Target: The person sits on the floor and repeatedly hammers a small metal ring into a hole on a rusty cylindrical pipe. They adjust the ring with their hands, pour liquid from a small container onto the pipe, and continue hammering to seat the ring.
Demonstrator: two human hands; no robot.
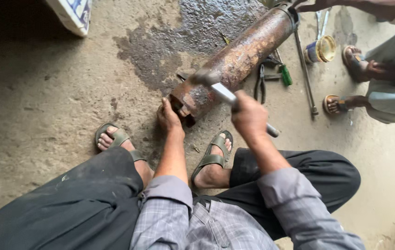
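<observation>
While the person squats on the concrete floor (44, 92), a long rusty cylinder (237, 58) lies slanted in front of them, its near end at the centre of the view and its far end running up toward one o'clock. The left hand (169, 118) rests at that near end, at about seven o'clock from it, fingers curled against the rim and touching the rusted metal; whether it grips anything small there cannot be told. The right hand (249, 115) is closed tight around the handle of a hammer (225, 95), whose blurred head sits over the cylinder's lower part, at about ten o'clock from the fist. The handle's end pokes out past the hand at four o'clock.

Both of the person's feet are in green sandals, the left sandal (114, 138) at eight o'clock from the cylinder's end and the right sandal (216, 153) at five o'clock from it.

Beside the cylinder, at three o'clock from its middle, lie pliers (261, 83), a green-handled screwdriver (285, 75) and a long metal rod (305, 74). A small tin can (320, 49) stands just beyond the rod. At the upper right, another person's hand (315, 5) touches the cylinder's far end, and their sandalled feet (345, 78) stand near the can.
</observation>
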